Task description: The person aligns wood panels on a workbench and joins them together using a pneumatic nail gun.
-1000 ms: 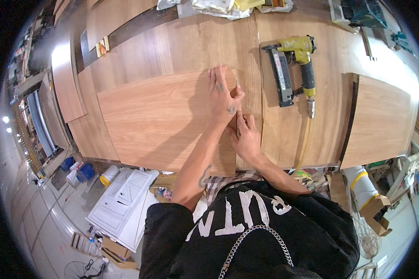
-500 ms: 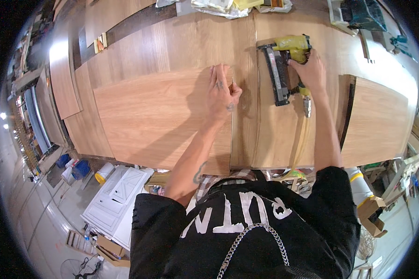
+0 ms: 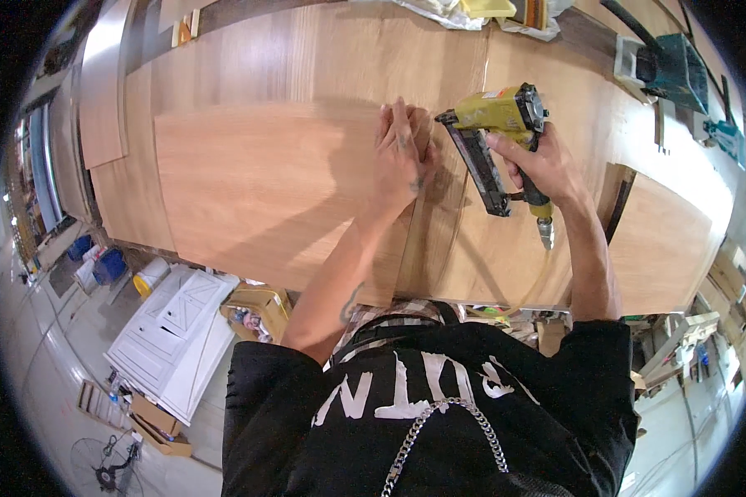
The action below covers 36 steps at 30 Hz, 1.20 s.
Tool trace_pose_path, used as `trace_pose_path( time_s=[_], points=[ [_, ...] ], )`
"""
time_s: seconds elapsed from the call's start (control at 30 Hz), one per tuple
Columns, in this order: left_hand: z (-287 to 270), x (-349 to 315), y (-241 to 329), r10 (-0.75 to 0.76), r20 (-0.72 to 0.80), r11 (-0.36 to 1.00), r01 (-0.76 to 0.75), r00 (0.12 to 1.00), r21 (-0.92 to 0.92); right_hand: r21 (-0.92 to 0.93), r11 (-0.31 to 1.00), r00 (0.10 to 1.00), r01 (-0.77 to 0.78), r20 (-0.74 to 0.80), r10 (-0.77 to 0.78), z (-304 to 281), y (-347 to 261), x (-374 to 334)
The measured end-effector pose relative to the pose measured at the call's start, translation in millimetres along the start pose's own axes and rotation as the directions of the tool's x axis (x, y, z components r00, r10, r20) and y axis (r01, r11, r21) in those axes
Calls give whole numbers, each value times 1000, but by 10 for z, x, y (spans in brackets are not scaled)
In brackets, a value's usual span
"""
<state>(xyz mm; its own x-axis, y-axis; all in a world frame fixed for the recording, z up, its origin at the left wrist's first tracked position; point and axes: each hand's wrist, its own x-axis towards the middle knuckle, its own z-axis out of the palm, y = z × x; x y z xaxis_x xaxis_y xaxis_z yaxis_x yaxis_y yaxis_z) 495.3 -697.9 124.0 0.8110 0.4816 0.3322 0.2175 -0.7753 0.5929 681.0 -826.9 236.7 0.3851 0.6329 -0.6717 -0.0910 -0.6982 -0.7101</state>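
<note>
My right hand (image 3: 549, 166) is wrapped round the grip of a yellow and black nail gun (image 3: 493, 112), held above the worktop with its nose pointing left. From the base of the grip a pale air hose (image 3: 544, 277) runs down toward my body. My left hand (image 3: 403, 157) bends over the far right corner of a wooden panel (image 3: 257, 182), its fingers and thumb closed about the edge. A short gap separates the gun's nose from the left fingers. The panel lies flat on a wider wooden sheet (image 3: 323, 50); what the left fingertips press is partly hidden.
Another wooden panel (image 3: 663, 240) lies at the right, and a narrow one (image 3: 104, 99) at the left. A teal tool (image 3: 675, 79) and a plastic-wrapped bundle (image 3: 448, 12) sit along the far side. White cabinet doors (image 3: 174, 331), a carton (image 3: 157, 427) and a fan (image 3: 104, 476) are on the floor.
The nail gun has come down and left toward my left hand, its nose turning to the panel's edge. My left hand stays at the panel's corner. The view has shifted slightly.
</note>
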Motion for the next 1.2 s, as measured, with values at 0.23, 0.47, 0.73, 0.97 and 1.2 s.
trace_pose_path(
  time_s=[0.23,0.47,0.73,0.97,1.2],
  points=[
    [-25,14,15,-48,1,998,48,999,-46,-19,1000,1000,21,7,-21,37,-75,59],
    [-40,33,22,-67,5,995,67,998,-68,-133,990,999,37,19,-34,70,-100,89],
    [-14,20,21,-105,92,994,107,990,-15,-155,987,999,37,22,-34,90,-121,108],
    [15,-3,40,-174,130,985,172,976,27,-205,979,999,-5,42,14,92,-177,100],
    [-38,30,93,-81,121,992,68,989,102,-363,929,984,79,-123,-132,237,-153,53]
  ],
)
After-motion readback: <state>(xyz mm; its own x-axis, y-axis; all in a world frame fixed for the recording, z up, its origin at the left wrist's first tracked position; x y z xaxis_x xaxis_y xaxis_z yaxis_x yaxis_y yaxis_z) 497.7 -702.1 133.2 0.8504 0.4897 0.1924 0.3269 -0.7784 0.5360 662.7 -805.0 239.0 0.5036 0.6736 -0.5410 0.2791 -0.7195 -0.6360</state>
